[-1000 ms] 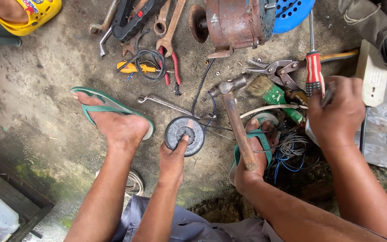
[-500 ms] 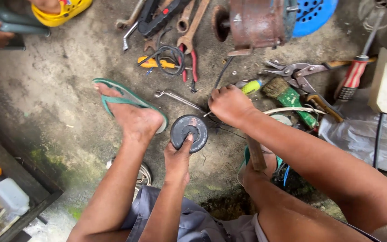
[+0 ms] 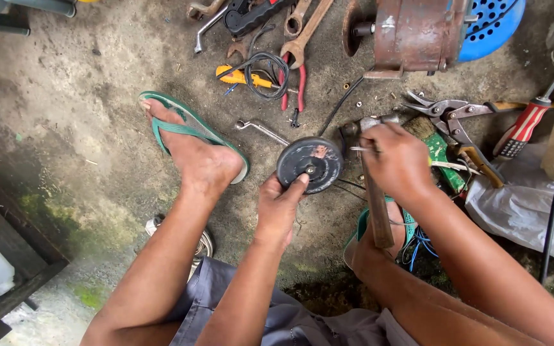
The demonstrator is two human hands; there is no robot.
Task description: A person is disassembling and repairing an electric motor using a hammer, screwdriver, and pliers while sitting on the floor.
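My left hand (image 3: 280, 205) pinches the lower edge of a dark round metal disc (image 3: 309, 163) and holds it just above the concrete floor. My right hand (image 3: 395, 160) is closed to the right of the disc, and a thin metal pin (image 3: 357, 148) pokes out of its fingers toward the disc. The hand hovers over a wooden-handled hammer (image 3: 376, 211), which lies against my right foot with its head (image 3: 367, 123) near the knuckles. Whether the hand touches the hammer is unclear.
My left foot in a green flip-flop (image 3: 193, 138) rests left of the disc. Around lie an L-shaped wrench (image 3: 261, 130), open-end wrenches (image 3: 302, 32), a yellow tool with cable (image 3: 245, 77), a rusty motor (image 3: 411, 32), snips (image 3: 450, 115), a red-handled screwdriver (image 3: 520, 131) and a plastic bag (image 3: 520, 205).
My right hand left the red screwdriver at the right, reached across to the floor beside the disc, then drew back over the hammer holding the pin. The left hand kept the disc.
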